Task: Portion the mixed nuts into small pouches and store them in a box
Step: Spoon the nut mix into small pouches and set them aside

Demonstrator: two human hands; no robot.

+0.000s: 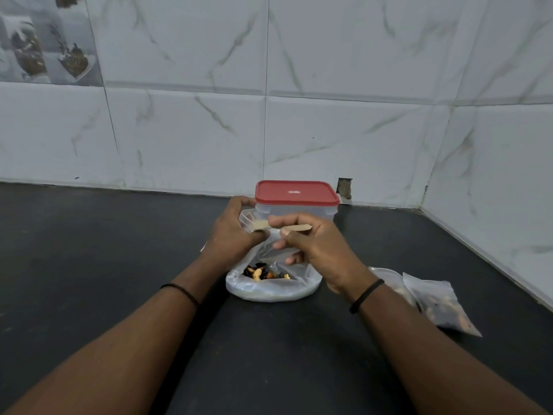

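A clear plastic box [299, 209] with a red lid [296, 192] stands closed on the dark counter near the wall. In front of it lies a big clear bag [272, 287] holding mixed nuts [263, 272]. My left hand [232, 232] grips a small clear pouch [247, 218] above the big bag. My right hand [314, 244] pinches a wooden spoon [287, 226], whose bowl reaches into the pouch's mouth. Two filled pouches [434, 301] lie on the counter to the right.
The black counter [119, 250] runs to a white marble-tiled wall [329, 130] at the back and on the right. A small dark hole [344, 188] sits in the wall just right of the box.
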